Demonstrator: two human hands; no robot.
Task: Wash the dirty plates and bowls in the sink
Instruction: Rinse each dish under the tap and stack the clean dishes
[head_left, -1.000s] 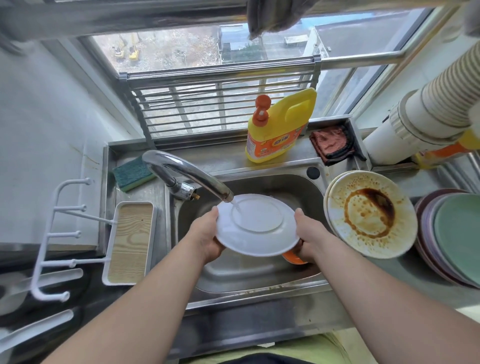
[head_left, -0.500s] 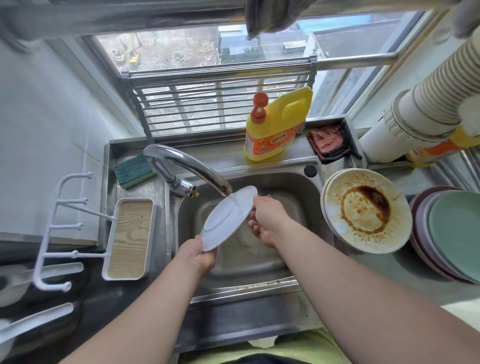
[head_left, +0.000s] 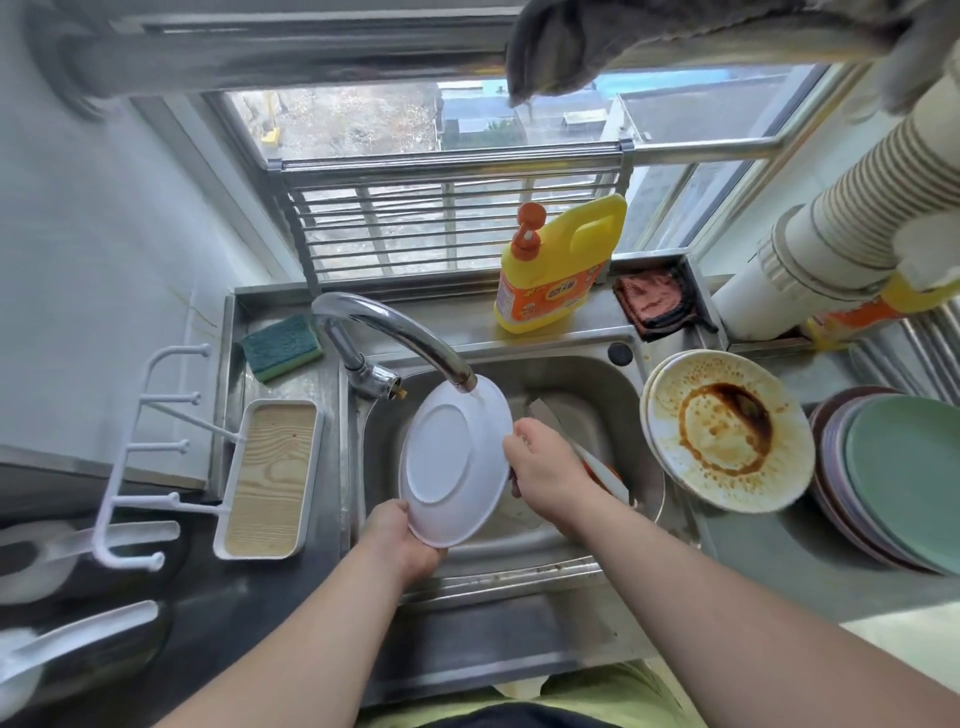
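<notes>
A white plate (head_left: 454, 460) is tilted on edge over the steel sink (head_left: 566, 387), its underside facing me, right under the tap spout (head_left: 400, 338). My left hand (head_left: 402, 540) grips the plate's lower rim. My right hand (head_left: 543, 467) is at the plate's right edge, fingers behind it on the hidden face. More dishes, one with an orange rim (head_left: 605, 475), lie in the basin behind my right wrist. A white plate smeared with brown sauce (head_left: 727, 428) leans on the sink's right rim.
A stack of green and purple plates (head_left: 904, 478) sits on the right counter. Yellow detergent bottle (head_left: 558, 265), a red cloth (head_left: 654, 299) and a green sponge (head_left: 280, 345) lie on the back ledge. A white hook rack with a wooden tray (head_left: 267, 478) stands left.
The plate went from flat under the tap to tilted on edge with its underside toward me. My right hand left the rim and moved behind the plate; my left hand slid to the lower rim.
</notes>
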